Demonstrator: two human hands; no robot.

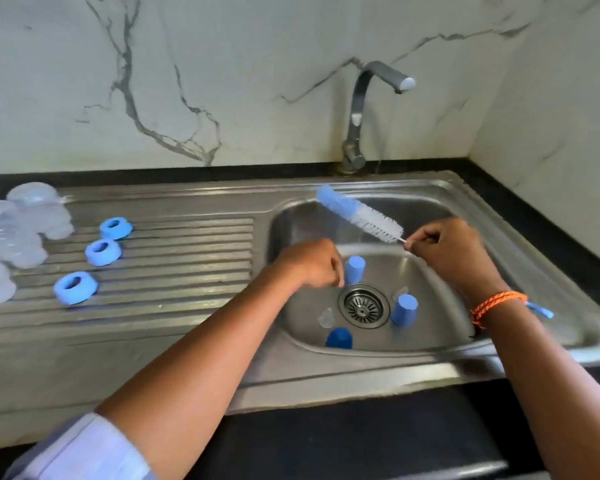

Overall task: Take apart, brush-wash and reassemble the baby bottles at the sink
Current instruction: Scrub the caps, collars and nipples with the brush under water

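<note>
My right hand (451,252) pinches the thin handle of a bottle brush (359,214), whose blue and white bristles point up and left over the sink basin (430,337). My left hand (312,263) is low in the basin with curled fingers, right beside an upright blue cap (355,269); blur hides whether it grips anything. Two more blue caps (404,310) (339,338) and two clear teats (326,317) (400,293) lie around the drain (363,305). Three blue collar rings (116,228) (103,251) (75,287) sit on the drainboard, with several clear bottles (18,230) at its left end.
A steel tap (361,109) stands behind the basin, and a thin stream of water falls from its spout. The ribbed drainboard (187,258) stretches left of the basin. Marble walls close the back and the right side. A black counter runs along the front.
</note>
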